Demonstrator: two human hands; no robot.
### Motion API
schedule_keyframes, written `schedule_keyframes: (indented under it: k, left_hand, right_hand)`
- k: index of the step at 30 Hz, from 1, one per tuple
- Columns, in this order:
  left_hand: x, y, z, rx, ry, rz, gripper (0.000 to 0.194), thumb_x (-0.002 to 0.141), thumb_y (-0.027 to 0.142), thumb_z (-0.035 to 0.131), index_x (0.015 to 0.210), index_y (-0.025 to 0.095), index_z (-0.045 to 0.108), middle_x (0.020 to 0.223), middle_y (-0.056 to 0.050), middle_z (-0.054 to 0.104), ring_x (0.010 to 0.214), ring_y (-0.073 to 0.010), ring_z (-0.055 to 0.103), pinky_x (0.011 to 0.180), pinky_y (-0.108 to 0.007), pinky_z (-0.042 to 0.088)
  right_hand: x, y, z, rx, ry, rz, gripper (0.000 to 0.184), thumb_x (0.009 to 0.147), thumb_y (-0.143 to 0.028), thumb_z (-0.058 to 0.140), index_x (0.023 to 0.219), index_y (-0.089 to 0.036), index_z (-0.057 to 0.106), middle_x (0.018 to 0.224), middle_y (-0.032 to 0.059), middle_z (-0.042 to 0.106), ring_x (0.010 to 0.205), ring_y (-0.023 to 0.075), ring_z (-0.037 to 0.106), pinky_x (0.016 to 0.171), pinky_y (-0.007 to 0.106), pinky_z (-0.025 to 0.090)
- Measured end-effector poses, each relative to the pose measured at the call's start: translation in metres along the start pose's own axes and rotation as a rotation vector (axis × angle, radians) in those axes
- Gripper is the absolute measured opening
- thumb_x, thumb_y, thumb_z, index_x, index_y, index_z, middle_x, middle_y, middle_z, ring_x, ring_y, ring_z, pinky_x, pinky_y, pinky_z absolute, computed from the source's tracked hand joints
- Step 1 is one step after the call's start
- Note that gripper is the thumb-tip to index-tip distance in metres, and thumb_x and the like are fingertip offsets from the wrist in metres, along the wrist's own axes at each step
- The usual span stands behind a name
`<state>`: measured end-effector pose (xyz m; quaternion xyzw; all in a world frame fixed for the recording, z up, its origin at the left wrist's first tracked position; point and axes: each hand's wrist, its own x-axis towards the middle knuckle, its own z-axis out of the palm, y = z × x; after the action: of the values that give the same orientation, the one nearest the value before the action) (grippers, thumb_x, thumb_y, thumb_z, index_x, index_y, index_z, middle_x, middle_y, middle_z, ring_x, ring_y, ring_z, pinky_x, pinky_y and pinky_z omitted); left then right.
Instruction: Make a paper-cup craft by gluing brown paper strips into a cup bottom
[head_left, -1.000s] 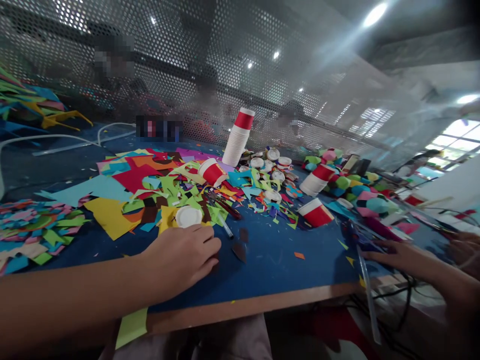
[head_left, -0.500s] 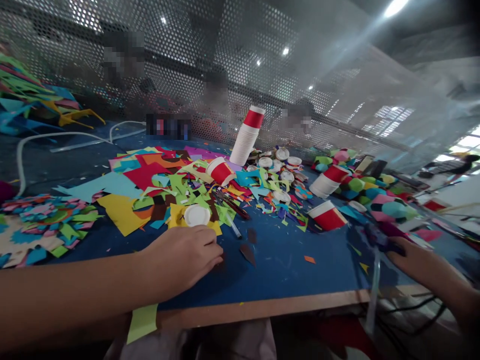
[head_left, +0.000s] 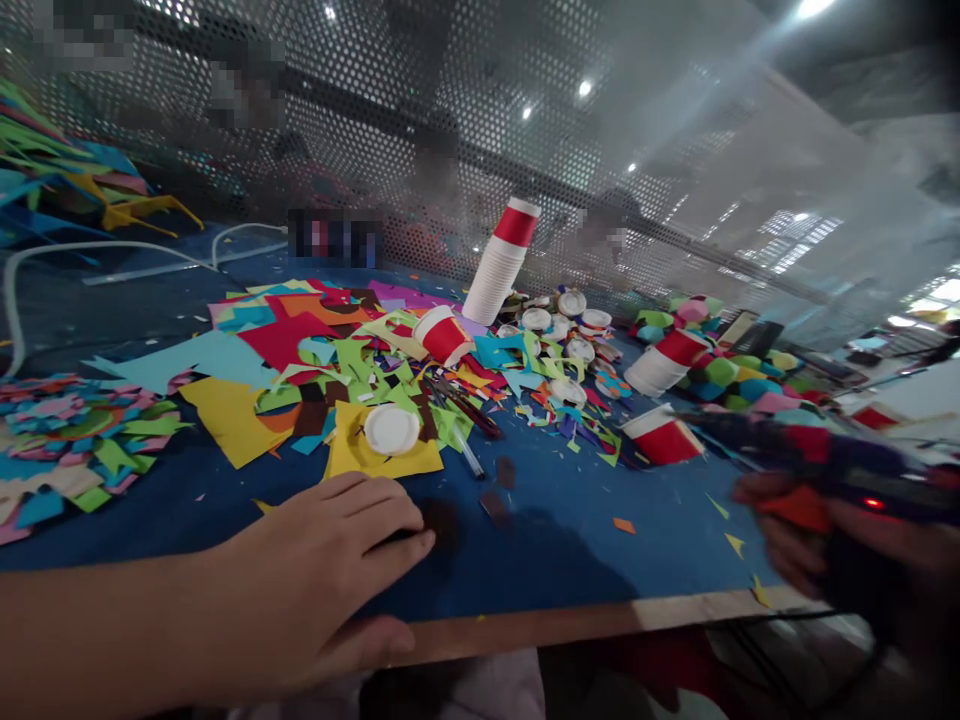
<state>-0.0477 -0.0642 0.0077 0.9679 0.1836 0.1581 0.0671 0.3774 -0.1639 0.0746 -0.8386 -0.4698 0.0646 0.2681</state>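
Note:
My left hand [head_left: 352, 570] lies palm down at the table's front edge, fingers stretched and slightly apart, with nothing seen in it. Just beyond its fingertips, a white round disc [head_left: 391, 429] rests on a square of yellow paper [head_left: 349, 455]. Small brown paper pieces [head_left: 495, 508] lie to the right of those fingers, beside a dark brown patch I cannot make out clearly. On the right, my right hand [head_left: 795, 540] is wrapped round a hot glue gun [head_left: 847, 465], blurred by motion. Its trigger is orange, a red light glows on its body, and its nozzle points left.
Coloured paper scraps [head_left: 300, 340] cover the blue table [head_left: 555, 540]. A tall stack of paper cups [head_left: 501, 262] leans in view at the back. Red-and-white cups [head_left: 664, 440] stand to the right. Pens [head_left: 469, 450] lie mid-table. A white cable [head_left: 97, 246] runs at the left.
My right hand has picked up the glue gun from the table's right side and raised it, nozzle leftward. My left hand has drawn back from the white disc and its fingers have straightened.

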Motion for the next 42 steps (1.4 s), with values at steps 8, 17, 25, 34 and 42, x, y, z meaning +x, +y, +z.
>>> schedule_keyframes:
  k: [8,17,25,34,42]
  left_hand:
    - [0.004,0.001,0.016,-0.053,-0.014,-0.116,0.053,0.089,0.052,0.059,0.133,0.022,0.062,0.122,-0.012,0.069,0.121,-0.0291,0.057,0.103,-0.039,0.047]
    - [-0.001,0.001,0.007,-0.055,-0.018,-0.04,0.053,0.094,0.054,0.054,0.133,0.019,0.063,0.126,-0.01,0.069,0.119,-0.0264,0.06,0.103,-0.035,0.047]
    - [-0.005,0.006,0.01,-0.007,-0.032,-0.027,0.053,0.092,0.041,0.059,0.141,0.022,0.056,0.13,-0.008,0.068,0.119,-0.0248,0.061,0.106,-0.033,0.045]
    - [-0.001,0.003,0.008,-0.036,-0.035,0.012,0.052,0.095,0.05,0.051,0.135,0.017,0.062,0.127,-0.011,0.07,0.113,-0.0266,0.063,0.098,-0.035,0.05]
    - [-0.002,0.007,0.008,-0.027,-0.082,-0.064,0.053,0.091,0.046,0.061,0.139,0.023,0.058,0.131,-0.008,0.068,0.12,-0.0258,0.06,0.104,-0.034,0.046]
  right_hand:
    - [-0.05,-0.098,0.072,0.428,-0.7,0.181,0.04,0.069,-0.06,0.074,0.075,-0.02,0.077,0.06,0.0023,0.065,0.063,0.0187,0.059,0.068,0.031,0.047]
    - [-0.05,-0.088,0.086,0.352,-0.597,0.254,0.051,0.06,-0.071,0.077,0.077,-0.022,0.077,0.065,0.0033,0.066,0.059,0.0157,0.052,0.052,0.026,0.044]
    - [-0.045,-0.074,0.087,0.329,-0.721,0.229,0.054,0.061,-0.073,0.076,0.079,-0.021,0.074,0.069,0.0026,0.064,0.064,0.0161,0.055,0.055,0.024,0.048]
    - [-0.048,-0.081,0.089,0.325,-0.694,0.201,0.044,0.066,-0.064,0.076,0.079,-0.022,0.074,0.067,0.0031,0.066,0.062,0.0186,0.058,0.052,0.026,0.05]
    - [-0.05,-0.087,0.091,0.278,-0.683,0.163,0.048,0.069,-0.068,0.07,0.071,-0.021,0.07,0.063,0.0024,0.06,0.061,0.0168,0.053,0.052,0.025,0.046]
